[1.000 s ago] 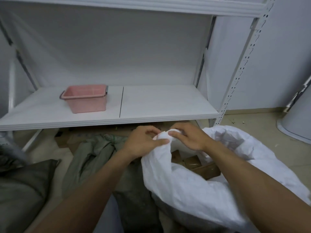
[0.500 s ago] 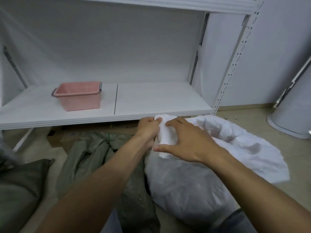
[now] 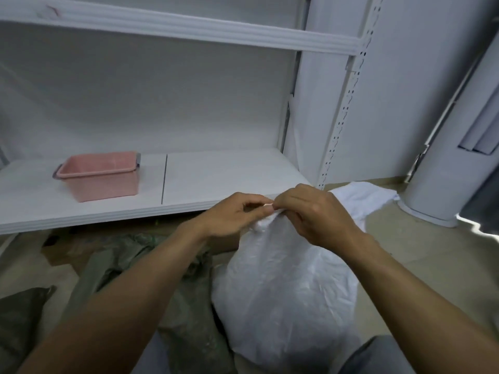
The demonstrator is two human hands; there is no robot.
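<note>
A full white woven sack stands on the floor in front of me, its mouth gathered into a bunch at the top. My left hand and my right hand meet over that bunch, both with curled fingers pinching the gathered cloth. Loose sack cloth trails to the right behind my right hand. What is inside the sack is hidden.
A white metal rack stands ahead; its lower shelf bears a pink plastic basket at the left. Grey-green sacks lie on the floor to the left. A white cylinder stands at the right. Flat cardboard lies under the shelf.
The sack's open mouth has been drawn together into a tight bunch and its contents are covered. Both hands have risen and closed in on the top. The camera has tilted up.
</note>
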